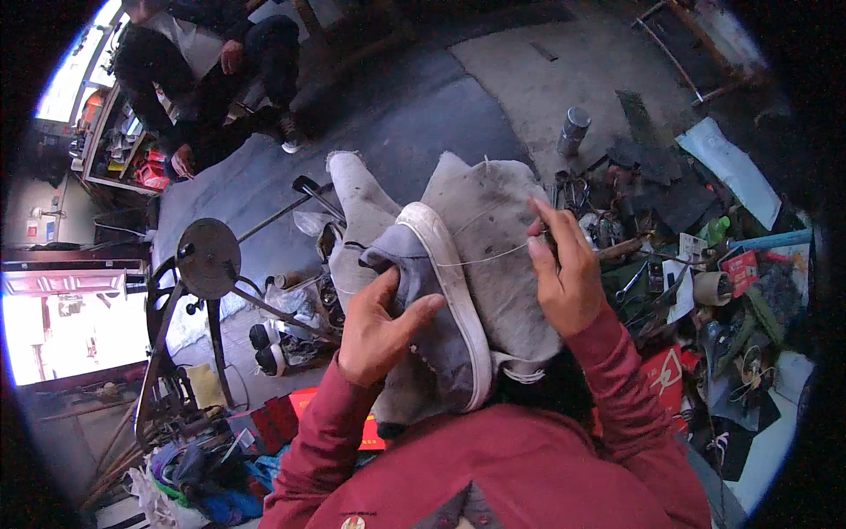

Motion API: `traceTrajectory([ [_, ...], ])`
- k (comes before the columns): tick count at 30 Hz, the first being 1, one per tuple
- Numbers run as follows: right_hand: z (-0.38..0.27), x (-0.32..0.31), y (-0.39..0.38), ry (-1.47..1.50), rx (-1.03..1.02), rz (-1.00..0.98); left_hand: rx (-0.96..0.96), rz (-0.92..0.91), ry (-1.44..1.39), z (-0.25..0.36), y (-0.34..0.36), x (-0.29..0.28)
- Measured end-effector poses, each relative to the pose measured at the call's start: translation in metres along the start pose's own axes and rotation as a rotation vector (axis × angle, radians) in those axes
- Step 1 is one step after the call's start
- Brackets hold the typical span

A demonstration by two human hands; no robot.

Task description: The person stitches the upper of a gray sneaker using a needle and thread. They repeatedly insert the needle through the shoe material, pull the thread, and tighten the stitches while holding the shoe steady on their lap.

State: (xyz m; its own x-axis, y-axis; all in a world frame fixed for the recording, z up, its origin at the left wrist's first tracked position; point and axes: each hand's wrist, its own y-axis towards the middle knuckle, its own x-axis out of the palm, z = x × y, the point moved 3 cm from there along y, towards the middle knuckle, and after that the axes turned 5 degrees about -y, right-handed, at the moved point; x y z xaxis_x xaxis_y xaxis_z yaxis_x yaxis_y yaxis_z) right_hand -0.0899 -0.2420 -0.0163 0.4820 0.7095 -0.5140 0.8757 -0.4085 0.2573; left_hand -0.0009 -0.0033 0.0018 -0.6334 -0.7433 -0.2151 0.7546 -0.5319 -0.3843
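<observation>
A grey shoe point(432, 344) with a white rubber sole point(454, 286) lies on its side across my lap, over a worn grey cloth point(489, 207). My left hand point(379, 331) grips the shoe at its opening; the fingertips are hidden by the upper and the thumb lies over its side. From the sole edge a thin white thread point(485, 263) runs rightward to my right hand point(568, 278). That hand is closed in a pinch at the thread's end, raised just right of the shoe. Whether a needle is also between its fingers cannot be made out.
A metal stand with a round plate point(209, 258) is at the left. Tools and scraps crowd the floor at right, near a grey can point(575, 130) and a tape roll point(712, 288). Another person point(207, 70) sits at the far left. Red boxes point(665, 379) lie beside me.
</observation>
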Motion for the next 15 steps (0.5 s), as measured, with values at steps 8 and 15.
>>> traceTrajectory([
  [8,-0.038,0.011,-0.031,0.189,-0.175,-0.364,0.077,0.083,-0.325,-0.003,-0.003,0.01],
  [15,-0.039,0.019,-0.031,0.132,-0.174,-0.395,0.078,0.099,-0.361,-0.004,-0.004,0.011],
])
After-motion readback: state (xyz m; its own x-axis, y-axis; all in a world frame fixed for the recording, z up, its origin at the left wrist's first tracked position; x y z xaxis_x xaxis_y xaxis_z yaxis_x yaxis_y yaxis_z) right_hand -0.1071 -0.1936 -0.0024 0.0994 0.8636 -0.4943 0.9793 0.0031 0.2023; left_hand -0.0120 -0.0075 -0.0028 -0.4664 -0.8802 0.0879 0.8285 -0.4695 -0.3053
